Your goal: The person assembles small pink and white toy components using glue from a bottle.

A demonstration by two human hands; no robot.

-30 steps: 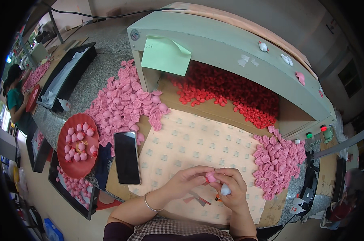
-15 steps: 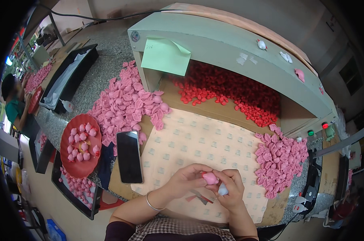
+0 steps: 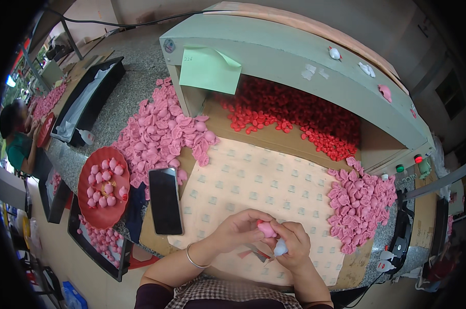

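From my end I'm seeing the left hand (image 3: 241,226) pinching a small, smooth, rounded pink piece (image 3: 267,229) with a red end, low over the sheet's near half. The right hand (image 3: 295,246) is meeting it there, fingertips touching the piece while its fingers are closing around a pale, translucent bottle (image 3: 280,248).

Curled, matte pink shells are heaping into a left pile (image 3: 150,129) and a right pile (image 3: 364,206); glossy red bits (image 3: 325,139) are spilling forward inside the pale green shelf (image 3: 279,56).

A peach printed sheet (image 3: 253,175) is covering cardboard on a speckled stone worktop (image 3: 140,62). Far left, a co-worker (image 3: 19,144) is sitting beside another pink heap.

For edges: a dark phone (image 3: 166,201) is lying along the sheet's left side, a scalloped red dish (image 3: 103,219) beyond it, holding round pink pieces. The right pile is bordering the other side. Between hands and shelf, the sheet's printed middle is giving the fingers forward room.
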